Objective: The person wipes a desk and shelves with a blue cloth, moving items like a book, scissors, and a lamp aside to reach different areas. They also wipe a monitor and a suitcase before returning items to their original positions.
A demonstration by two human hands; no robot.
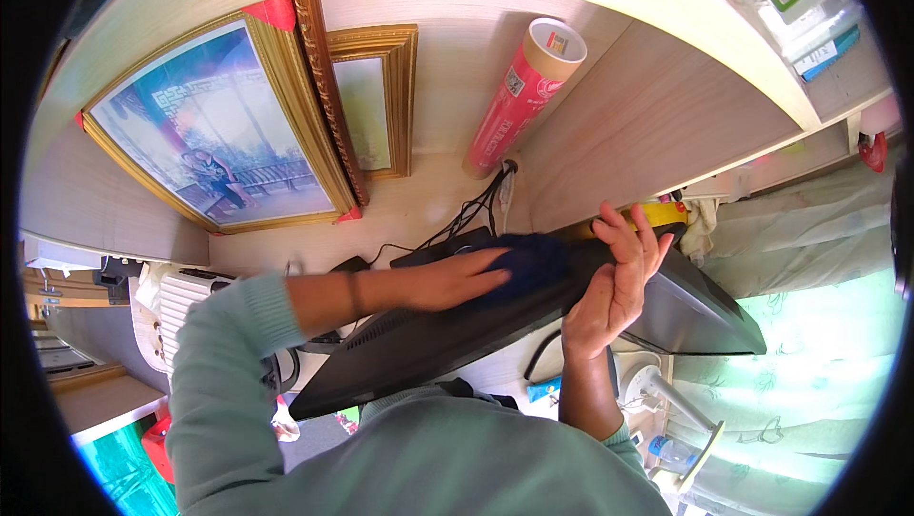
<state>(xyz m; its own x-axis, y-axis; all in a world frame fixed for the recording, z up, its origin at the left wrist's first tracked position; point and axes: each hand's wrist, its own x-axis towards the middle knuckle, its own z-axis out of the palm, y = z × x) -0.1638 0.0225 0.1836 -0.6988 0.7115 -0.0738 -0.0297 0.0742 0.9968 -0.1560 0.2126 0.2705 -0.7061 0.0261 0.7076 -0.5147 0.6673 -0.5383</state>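
My left hand [457, 280], blurred, reaches in from the left, its fingers on a dark blue cloth [535, 266]. The cloth lies against the vented black back of what looks like a monitor or TV [443, 341], which stands tilted in front of me. My right hand [618, 280] is at this casing's right end, fingers raised and spread; whether its palm touches the casing is not clear. Beyond that hand is another black panel [703, 305]; whether it belongs to the same device cannot be told. Black cables [468, 212] run behind the casing.
Gold-framed pictures [328, 187] lean at the back left. A red cardboard tube [503, 116] stands near the shelf's back corner. At lower right are a white lamp arm [682, 398] and a plastic bottle [671, 450]. A white slatted appliance [189, 295] is at left; curtains [800, 366] hang at right.
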